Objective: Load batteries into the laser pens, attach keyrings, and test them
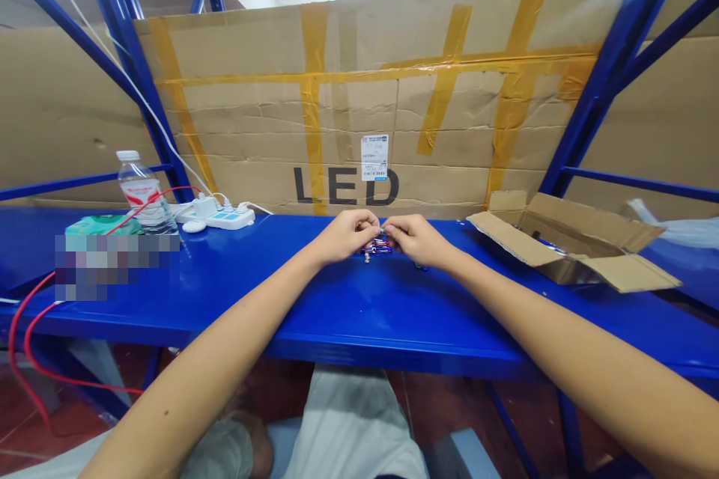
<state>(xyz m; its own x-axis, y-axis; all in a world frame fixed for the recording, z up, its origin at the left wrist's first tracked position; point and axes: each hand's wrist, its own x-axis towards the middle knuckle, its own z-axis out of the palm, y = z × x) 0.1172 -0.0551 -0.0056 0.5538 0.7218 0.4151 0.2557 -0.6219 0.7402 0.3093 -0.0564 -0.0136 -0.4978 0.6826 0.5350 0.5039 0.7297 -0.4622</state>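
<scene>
Over the blue shelf top [359,314], my left hand [353,232] and my right hand [413,237] meet with their fingertips almost together. Both are closed in a pinch on a tiny piece with a green spot [383,230], too small to name. Just under the fingers lies a pile of small shiny red, blue and silver pieces [380,247], partly hidden by the hands. A little silver piece [367,257] lies at the pile's near side. Beneath my right hand, a small dark piece [420,266] shows in part.
An opened cardboard box [562,239] stands at the right with dark things inside. To the left are a water bottle [143,194], a teal pack [101,226], a white power strip [225,217] and red cables [34,299]. A tall cardboard sheet [252,127] closes off the back.
</scene>
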